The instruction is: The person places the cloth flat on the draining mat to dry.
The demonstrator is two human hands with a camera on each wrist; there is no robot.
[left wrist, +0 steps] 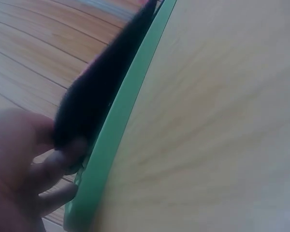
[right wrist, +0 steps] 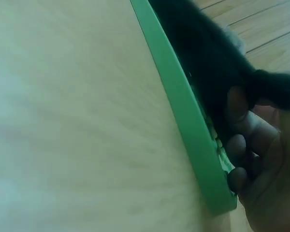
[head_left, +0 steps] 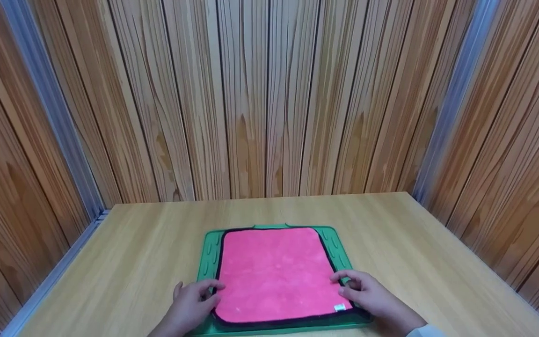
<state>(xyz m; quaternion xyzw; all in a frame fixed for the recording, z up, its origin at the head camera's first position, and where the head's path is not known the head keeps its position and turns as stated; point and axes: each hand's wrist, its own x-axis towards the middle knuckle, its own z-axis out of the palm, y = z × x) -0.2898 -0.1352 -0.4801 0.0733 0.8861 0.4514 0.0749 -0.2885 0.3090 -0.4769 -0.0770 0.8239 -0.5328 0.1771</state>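
A pink towel (head_left: 274, 271) with a dark edge and a small white label (head_left: 340, 307) lies spread over a green tray (head_left: 207, 250). At its left edge, my left hand (head_left: 190, 303) pinches the towel between thumb and fingers. My right hand (head_left: 367, 292) grips the right edge near the front corner. From the left wrist, the towel's dark underside (left wrist: 94, 92) shows lifted a little off the tray's rim (left wrist: 128, 106). The right wrist view has the dark cloth (right wrist: 203, 48) raised likewise, fingers (right wrist: 238, 145) beneath it beside the rim. Most of the tray's surface is hidden.
A light wooden table (head_left: 157, 243) carries the tray near its front edge. Wood-plank walls (head_left: 246, 103) enclose it at the back and both sides, with metal posts (head_left: 456, 98) at the corners.
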